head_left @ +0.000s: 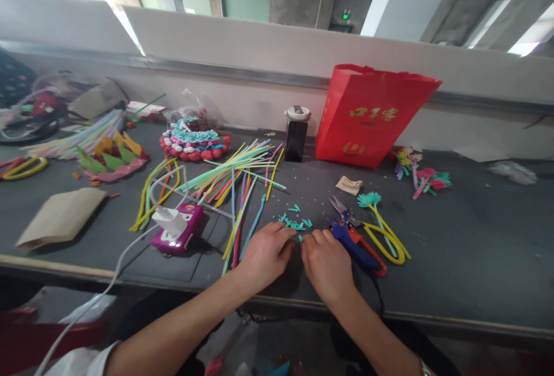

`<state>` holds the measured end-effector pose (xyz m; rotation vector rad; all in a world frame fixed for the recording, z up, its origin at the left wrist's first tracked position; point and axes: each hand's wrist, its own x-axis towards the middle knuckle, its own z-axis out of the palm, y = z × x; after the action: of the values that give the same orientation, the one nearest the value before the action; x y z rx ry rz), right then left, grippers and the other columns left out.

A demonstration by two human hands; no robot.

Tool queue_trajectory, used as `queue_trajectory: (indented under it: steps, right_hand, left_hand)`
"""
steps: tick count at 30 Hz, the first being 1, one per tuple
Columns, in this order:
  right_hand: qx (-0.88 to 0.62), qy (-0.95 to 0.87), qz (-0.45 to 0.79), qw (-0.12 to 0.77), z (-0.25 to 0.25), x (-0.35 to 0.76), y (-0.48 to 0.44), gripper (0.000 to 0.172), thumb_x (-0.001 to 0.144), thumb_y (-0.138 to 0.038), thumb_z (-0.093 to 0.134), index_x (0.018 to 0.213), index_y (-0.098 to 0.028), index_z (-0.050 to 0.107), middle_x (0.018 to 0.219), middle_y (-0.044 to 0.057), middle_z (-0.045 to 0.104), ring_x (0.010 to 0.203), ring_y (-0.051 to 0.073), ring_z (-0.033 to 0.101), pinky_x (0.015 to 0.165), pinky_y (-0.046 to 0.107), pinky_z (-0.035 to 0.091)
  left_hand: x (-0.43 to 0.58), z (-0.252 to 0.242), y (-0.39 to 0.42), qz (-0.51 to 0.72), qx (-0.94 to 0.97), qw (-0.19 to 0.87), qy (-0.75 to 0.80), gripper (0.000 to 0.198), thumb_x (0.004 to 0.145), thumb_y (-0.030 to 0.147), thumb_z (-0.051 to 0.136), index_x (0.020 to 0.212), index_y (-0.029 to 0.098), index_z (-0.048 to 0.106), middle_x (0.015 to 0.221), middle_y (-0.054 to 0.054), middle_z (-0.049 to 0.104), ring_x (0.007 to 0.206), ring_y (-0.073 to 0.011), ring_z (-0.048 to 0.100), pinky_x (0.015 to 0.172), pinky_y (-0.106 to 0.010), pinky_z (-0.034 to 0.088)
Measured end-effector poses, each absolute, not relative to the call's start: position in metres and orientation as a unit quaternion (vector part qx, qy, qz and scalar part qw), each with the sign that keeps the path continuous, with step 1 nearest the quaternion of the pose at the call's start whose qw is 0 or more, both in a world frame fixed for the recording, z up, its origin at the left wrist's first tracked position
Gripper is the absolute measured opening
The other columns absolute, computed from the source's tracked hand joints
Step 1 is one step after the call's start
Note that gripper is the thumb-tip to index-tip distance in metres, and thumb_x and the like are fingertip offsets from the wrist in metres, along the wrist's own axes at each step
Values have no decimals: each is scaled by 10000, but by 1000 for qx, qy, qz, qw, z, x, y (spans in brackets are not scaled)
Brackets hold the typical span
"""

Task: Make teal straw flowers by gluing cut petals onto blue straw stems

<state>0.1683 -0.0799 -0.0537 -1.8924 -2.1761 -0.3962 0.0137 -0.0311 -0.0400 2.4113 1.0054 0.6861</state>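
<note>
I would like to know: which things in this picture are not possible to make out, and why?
In the head view:
- What the left hand and right hand hold, if anything: hidden by their own backs.
- Exact number of teal pieces: too small and heaped.
- Contents of the red bag: hidden by its front.
- Rest of the dark dotted cloth: cut off by left edge.

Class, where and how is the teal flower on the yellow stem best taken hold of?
The teal flower is probably best pinched by its yellow stem, coming from the right: the stem is long and slim, and the blue tool lies close on the left. The frilled head looks easier to crush.
</note>
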Motion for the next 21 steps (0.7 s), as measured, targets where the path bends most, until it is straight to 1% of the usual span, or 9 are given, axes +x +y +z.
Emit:
queue_trajectory:
  steps: [4, 7, 13, 15, 17, 18, 19, 20, 21]
  right_hand:
    - [-650, -738, -128, 129, -52, 166, -77, 112, 823, -93, 590, 766, -189, 591, 760, 78, 622, 767, 250, 551, 657, 359, 412]
    - [-646, -738, -130, 146, -50, 166, -77, 93, 828, -117, 589, 775, -193, 581, 775, 60, 622, 773, 232, 552, 683, 343, 417]
    - [-628, -724, -80, 275, -43, 172, -80, 174, 868, -132, 502, 719, -213, 541, 719, 21, 597, 742, 191, 554, 677, 297, 402]
    - [-625, -715, -69, 306, -35, 185, -83, 177, 907, -169, 466, 764, -211, 562, 737, 20, 612, 749, 179, 573, 695, 281, 416]
    - [-657, -674, -89, 325, -26, 204, -88, 163, 938, -251, 456, 872, -203, 596, 803, 36, 640, 762, 177, 599, 702, 278, 433]
    - [-688, -641, -106, 323, -22, 215, -92, 171, 937, -297, 466, 919, -200, 605, 843, 46, 653, 749, 178, 609, 670, 277, 436]
    - [-717, -618, -118, 300, -19, 226, -96, 195, 933, -345, 475, 946, -207, 613, 866, 53, 664, 740, 184, 618, 642, 282, 433]
    - [-736, -613, -121, 259, -19, 236, -100, 224, 921, -399, 491, 937, -217, 619, 869, 59, 673, 739, 198, 627, 625, 292, 433]
    - [-748, -612, -126, 224, -21, 244, -103, 251, 900, -449, 514, 919, -222, 620, 827, 59, 676, 745, 217, 636, 622, 302, 439]
  left_hand:
    - [18, -43, -30, 243, 874, 227, 354, 269, 866, 98, 510, 1074, 187, 655, 944, -70, 645, 895, -204, 618, 789, -305, 489]
    - [19, -43, -29, 255, 873, 243, 338, 267, 873, 89, 490, 1055, 198, 653, 950, -67, 644, 897, -192, 620, 789, -291, 489]
    - [19, -40, -28, 284, 867, 266, 310, 198, 881, 79, 488, 900, 187, 653, 845, -40, 630, 819, -163, 602, 715, -255, 461]
    - [19, -40, -27, 292, 862, 270, 314, 182, 873, 80, 506, 863, 188, 652, 836, -34, 626, 798, -155, 598, 691, -246, 449]
    - [19, -39, -27, 300, 857, 271, 319, 168, 867, 86, 521, 856, 188, 654, 853, -36, 630, 792, -150, 597, 680, -244, 442]
    - [19, -39, -27, 303, 855, 272, 322, 164, 870, 93, 522, 860, 189, 656, 862, -38, 630, 789, -148, 595, 678, -244, 440]
    - [19, -38, -27, 307, 852, 272, 326, 162, 875, 103, 521, 863, 190, 657, 862, -39, 629, 781, -146, 593, 674, -244, 438]
    - [19, -36, -27, 311, 849, 273, 329, 160, 880, 116, 519, 865, 191, 659, 853, -38, 625, 763, -142, 588, 664, -243, 436]
    - [18, -35, -27, 317, 845, 274, 334, 158, 885, 130, 516, 865, 192, 661, 841, -36, 619, 742, -137, 582, 652, -241, 433]
